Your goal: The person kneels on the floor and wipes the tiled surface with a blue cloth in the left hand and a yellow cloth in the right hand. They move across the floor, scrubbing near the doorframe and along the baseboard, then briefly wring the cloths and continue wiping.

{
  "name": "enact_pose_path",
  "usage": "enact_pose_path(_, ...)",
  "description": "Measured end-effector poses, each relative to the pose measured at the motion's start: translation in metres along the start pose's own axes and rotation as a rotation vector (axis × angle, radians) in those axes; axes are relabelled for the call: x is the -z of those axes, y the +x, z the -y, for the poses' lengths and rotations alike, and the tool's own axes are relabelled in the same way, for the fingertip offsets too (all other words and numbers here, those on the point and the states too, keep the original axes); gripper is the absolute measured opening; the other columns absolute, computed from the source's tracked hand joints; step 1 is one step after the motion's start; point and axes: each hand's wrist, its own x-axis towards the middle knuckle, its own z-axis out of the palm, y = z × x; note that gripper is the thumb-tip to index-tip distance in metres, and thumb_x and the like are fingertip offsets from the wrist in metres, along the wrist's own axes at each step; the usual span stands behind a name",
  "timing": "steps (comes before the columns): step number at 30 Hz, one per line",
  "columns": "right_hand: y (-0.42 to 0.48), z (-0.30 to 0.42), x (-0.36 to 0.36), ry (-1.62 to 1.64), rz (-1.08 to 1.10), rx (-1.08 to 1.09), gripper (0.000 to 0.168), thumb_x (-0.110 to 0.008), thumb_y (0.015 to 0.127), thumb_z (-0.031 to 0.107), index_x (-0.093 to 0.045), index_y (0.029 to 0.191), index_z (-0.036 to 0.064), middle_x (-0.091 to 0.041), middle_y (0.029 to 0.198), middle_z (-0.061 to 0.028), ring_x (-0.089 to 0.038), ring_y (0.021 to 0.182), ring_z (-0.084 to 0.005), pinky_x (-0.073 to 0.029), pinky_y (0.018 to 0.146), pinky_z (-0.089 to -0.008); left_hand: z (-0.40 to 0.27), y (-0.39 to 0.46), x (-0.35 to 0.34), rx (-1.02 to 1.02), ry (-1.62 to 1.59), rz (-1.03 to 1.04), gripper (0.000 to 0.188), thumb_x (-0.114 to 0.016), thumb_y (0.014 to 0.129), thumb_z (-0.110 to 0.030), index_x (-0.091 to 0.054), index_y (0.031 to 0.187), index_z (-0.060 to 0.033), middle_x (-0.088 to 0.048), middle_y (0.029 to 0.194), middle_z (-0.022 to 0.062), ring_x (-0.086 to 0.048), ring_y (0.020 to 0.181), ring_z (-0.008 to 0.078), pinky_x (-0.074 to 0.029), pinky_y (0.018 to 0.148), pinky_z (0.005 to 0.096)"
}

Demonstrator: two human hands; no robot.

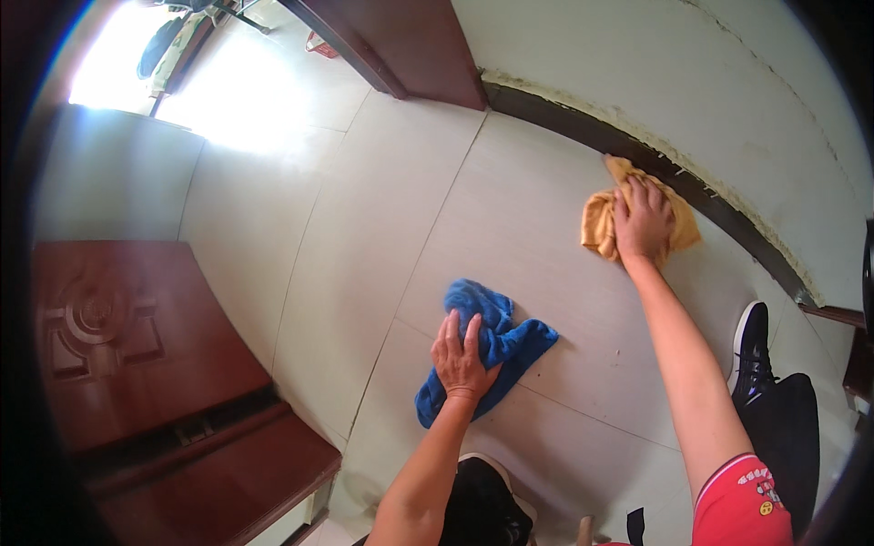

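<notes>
Under my left hand (pixel 461 358) lies a crumpled blue cloth (pixel 505 341) on the tiled floor (pixel 382 225). Its fingers are spread over the cloth, pressing it down. My right hand (pixel 642 222) rests on a folded orange-yellow cloth (pixel 601 225), close against the dark skirting board (pixel 737 218). The palm covers the middle of that cloth, and one corner sticks up toward the skirting. Small dark specks (pixel 618 353) dot the floor between the two cloths.
A dark red carved door (pixel 109 327) is at the left, another dark red panel (pixel 437 48) at the top. Cracked, peeling wall (pixel 683 54) rises at the right. My black shoes (pixel 754 355) stand on the tiles. A red basket (pixel 321 46) sits farther off near bright light.
</notes>
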Motion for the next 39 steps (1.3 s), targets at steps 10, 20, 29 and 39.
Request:
enact_pose_path(10,-0.047,0.058,0.046,0.383,0.18,0.515,0.031,-0.067,0.088,0.033,-0.069,0.116,0.021,-0.059,0.125,-0.0022,-0.051,0.121,-0.0252,-0.04,0.103,-0.047,0.001,0.001,-0.002,-0.032,0.013,-0.044,0.099,-0.089,0.059,-0.029,-0.043,0.146,-0.0228,-0.035,0.155,0.0157,-0.037,0.141,0.0376,-0.032,0.111,0.05)
enact_pose_path(20,-0.091,-0.124,0.091,0.016,0.113,0.196,0.04,-0.066,0.092,0.032,-0.063,0.13,0.017,-0.056,0.133,-0.0112,-0.05,0.127,-0.0334,-0.04,0.105,-0.0504,0.005,0.001,-0.002,-0.01,-0.023,-0.029,0.103,-0.09,0.054,-0.026,-0.043,0.146,-0.0234,-0.034,0.157,0.0148,-0.035,0.142,0.0357,-0.032,0.111,0.0492)
enact_pose_path(29,-0.022,-0.095,0.02,-0.153,0.007,-0.09,0.033,-0.063,0.093,0.037,-0.066,0.121,0.021,-0.062,0.126,-0.0049,-0.058,0.116,-0.031,-0.047,0.091,-0.0487,0.003,0.001,0.0,-0.002,-0.046,-0.024,0.103,-0.091,0.053,-0.028,-0.044,0.145,-0.0244,-0.035,0.155,0.0152,-0.037,0.141,0.0366,-0.032,0.112,0.0491)
enact_pose_path(39,0.007,0.071,-0.006,0.16,0.101,0.158,0.031,-0.067,0.088,0.035,-0.067,0.115,0.019,-0.06,0.119,-0.0019,-0.054,0.111,-0.0282,-0.043,0.095,-0.0486,0.0,0.003,-0.005,-0.037,-0.03,-0.024,0.102,-0.09,0.055,-0.027,-0.044,0.145,-0.0224,-0.034,0.156,0.0165,-0.036,0.141,0.0372,-0.031,0.112,0.0503)
